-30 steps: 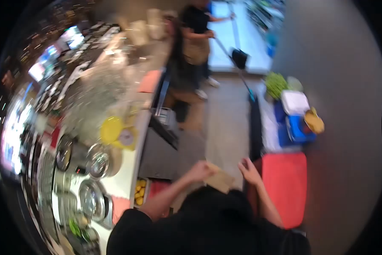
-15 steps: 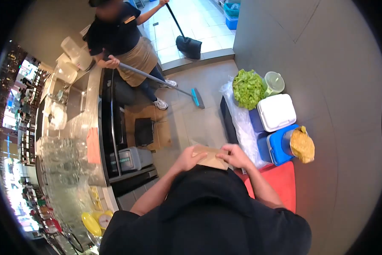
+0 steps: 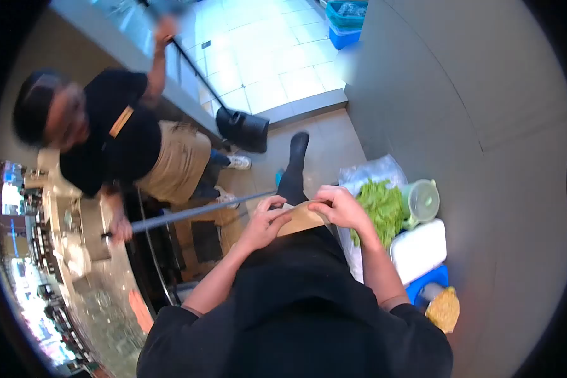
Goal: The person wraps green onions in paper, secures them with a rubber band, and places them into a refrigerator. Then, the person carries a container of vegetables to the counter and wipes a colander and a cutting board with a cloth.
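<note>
Your left hand (image 3: pixel 264 223) and right hand (image 3: pixel 340 208) are close together in front of your body, each pinching one side of a flat brown piece (image 3: pixel 299 222) between bent fingers and thumb. That piece spans the gap between them, slightly tilted, higher at your right hand. Just beyond it, your black boot (image 3: pixel 299 151) points forward on the floor.

Beside your right hand and forearm is leafy lettuce (image 3: pixel 384 208), with a clear lidded container (image 3: pixel 422 200) further right. Nearer you along that forearm come a white box (image 3: pixel 420 251), a blue container (image 3: pixel 429 277) and a metal can (image 3: pixel 430 292) with a yellowish cover.

Ahead and left of your left hand, a co-worker (image 3: pixel 122 132) holds a grey pole (image 3: pixel 198 212), slanting toward your hands, and a black dustpan (image 3: pixel 242 130).
</note>
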The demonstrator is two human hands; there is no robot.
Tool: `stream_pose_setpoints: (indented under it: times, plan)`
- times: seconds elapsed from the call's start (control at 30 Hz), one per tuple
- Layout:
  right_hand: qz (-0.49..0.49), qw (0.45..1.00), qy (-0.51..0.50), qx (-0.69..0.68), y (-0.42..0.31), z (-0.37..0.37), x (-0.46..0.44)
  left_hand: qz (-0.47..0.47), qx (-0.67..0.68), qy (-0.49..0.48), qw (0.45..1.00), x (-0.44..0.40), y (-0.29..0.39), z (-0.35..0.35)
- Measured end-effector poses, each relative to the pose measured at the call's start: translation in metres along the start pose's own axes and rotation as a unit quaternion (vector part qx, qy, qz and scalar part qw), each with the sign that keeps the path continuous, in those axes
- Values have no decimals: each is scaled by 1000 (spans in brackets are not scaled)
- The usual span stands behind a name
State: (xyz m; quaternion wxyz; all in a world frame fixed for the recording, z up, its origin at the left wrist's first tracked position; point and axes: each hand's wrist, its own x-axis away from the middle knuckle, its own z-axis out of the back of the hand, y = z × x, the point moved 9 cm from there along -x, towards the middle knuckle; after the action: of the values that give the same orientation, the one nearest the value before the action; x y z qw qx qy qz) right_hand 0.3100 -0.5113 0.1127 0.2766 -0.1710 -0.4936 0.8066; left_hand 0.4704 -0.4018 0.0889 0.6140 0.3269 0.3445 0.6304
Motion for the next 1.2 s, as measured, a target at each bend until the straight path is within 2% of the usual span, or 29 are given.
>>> stream_pose_setpoints:
  times: [0.03, 0.1, 0.17, 0.2, 0.23, 0.3, 0.33, 0.37, 0.4, 0.5, 0.57, 0.63, 0.7, 0.77, 0.83, 0.9, 0.97, 1.0, 1.03, 1.1, 1.17, 1.2]
  plan:
    - [-8, 1000, 4, -1, 26, 9, -26, 3, 49, -15, 999, -43, -19, -2]
    - [-89, 980, 171, -60, 95, 64, -84, -20, 68, -11, 997, -145, -48, 0]
    - [-122, 942, 294, -105, 168, 130, -160, 51, 244, -64, 966, -291, -95, -12]
    - [-146, 935, 305, -105, 199, 169, -214, -70, 104, -16, 992, -370, -81, 5]
    - [-193, 925, 306, -116, 225, 190, -249, 91, 55, -144, 984, -426, -88, 11]
    - [-159, 894, 363, -211, 225, 251, -332, 154, 159, -125, 967, -516, -86, 40]
    - [-149, 901, 366, -179, 217, 288, -361, 154, 227, -113, 955, -551, -74, 57]
    - [-120, 886, 401, -199, 198, 320, -386, 153, 295, -108, 937, -579, -58, 72]
    - [-114, 882, 420, -184, 183, 349, -398, 151, 356, -137, 912, -603, -37, 86]
    - [-116, 866, 467, -137, 149, 422, -424, 77, 293, -182, 935, -677, -2, 118]
    - [-123, 852, 495, -117, 144, 443, -433, 55, 188, -171, 966, -722, 4, 123]
    - [-127, 824, 546, -83, 147, 461, -446, 45, 147, -167, 974, -760, 4, 121]
    - [-112, 827, 545, -75, 170, 482, -473, 54, 142, -200, 968, -808, -21, 103]
    - [-106, 828, 542, -101, 195, 505, -512, 70, 239, -180, 952, -849, -26, 113]
    - [-114, 838, 519, -128, 208, 527, -566, 71, 264, -167, 947, -883, -41, 135]
    - [-84, 877, 444, -165, 204, 547, -637, 131, 187, -109, 967, -912, -38, 189]
    - [-84, 909, 381, -143, 185, 563, -711, 116, 165, -48, 978, -936, -37, 246]
    - [-81, 933, 339, -93, 182, 567, -745, 133, 204, -18, 970, -943, -45, 269]
    - [-68, 944, 304, -111, 162, 573, -779, 150, 242, 11, 958, -947, -49, 291]
    - [-49, 960, 245, -125, 129, 576, -863, 124, 376, 122, 910, -968, -70, 344]
    - [5, 973, 181, -143, 109, 560, -923, 122, 410, 168, 888, -985, -85, 373]
    - [-31, 984, 105, -141, 136, 539, -956, 125, 419, 209, 874, -992, -98, 388]
